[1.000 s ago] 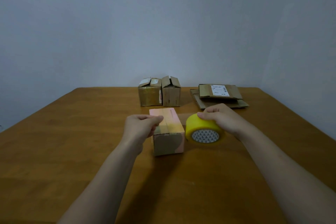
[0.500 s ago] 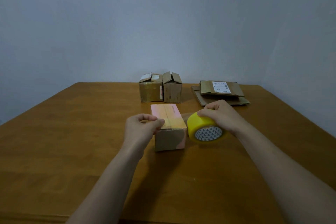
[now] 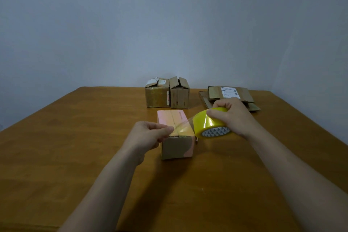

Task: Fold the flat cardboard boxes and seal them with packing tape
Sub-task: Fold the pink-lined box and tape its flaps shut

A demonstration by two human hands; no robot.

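Wooden table [image 3: 75, 156] bears a pink-topped box [image 3: 177, 149] at centre. Yellow tape roll [image 3: 203, 124] sits tilted, just right of the box top, with the right hand [image 3: 231, 117] curled over its rim. Left hand [image 3: 146, 135] pinches the tape strip [image 3: 185, 124], which stretches across the box's near top edge.

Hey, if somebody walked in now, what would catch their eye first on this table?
The bright yellow tape roll stands out, gripped by the right hand just right of the pink-topped box in the middle of the table. The left hand pinches its pulled-out end over the box top. Behind stand two brown boxes, flat cardboard to their right.
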